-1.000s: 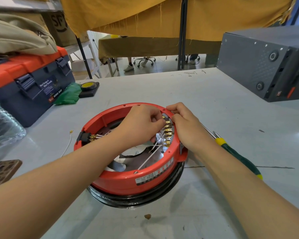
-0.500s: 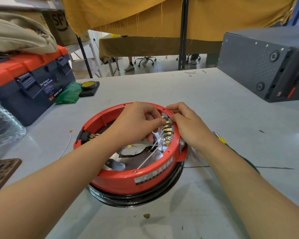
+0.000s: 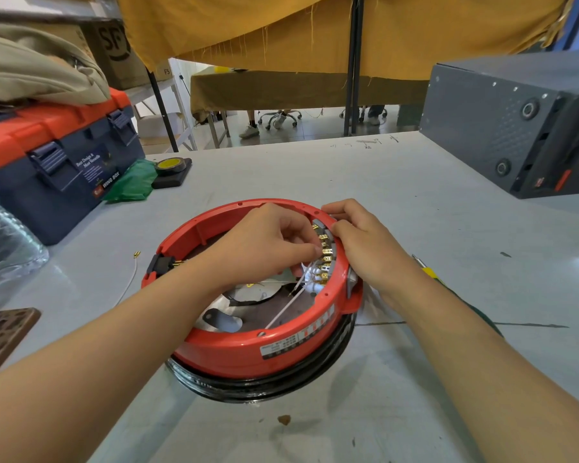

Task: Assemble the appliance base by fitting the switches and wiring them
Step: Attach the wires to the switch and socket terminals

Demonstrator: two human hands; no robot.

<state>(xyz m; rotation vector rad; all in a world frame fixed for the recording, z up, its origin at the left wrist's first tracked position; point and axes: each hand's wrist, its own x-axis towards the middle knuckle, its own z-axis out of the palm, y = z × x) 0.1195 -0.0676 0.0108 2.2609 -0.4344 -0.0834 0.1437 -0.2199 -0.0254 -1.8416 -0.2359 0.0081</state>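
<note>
Head view: I see the red base [image 3: 248,349] sitting on the gray table [image 3: 415,379]. My left hand [image 3: 264,242] reaches inside, fingers curled, pinching a white wire [image 3: 286,307] by the gold switch pins [image 3: 325,259]. My right hand [image 3: 365,242] grips the rim.

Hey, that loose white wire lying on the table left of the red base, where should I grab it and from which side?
Pinch the loose white wire just behind its brass terminal, coming from above on the left side of the red base. That far end lies free on the table, clear of the toolbox, and the thin strand lies flat, so only a fingertip pinch suits it.
</note>
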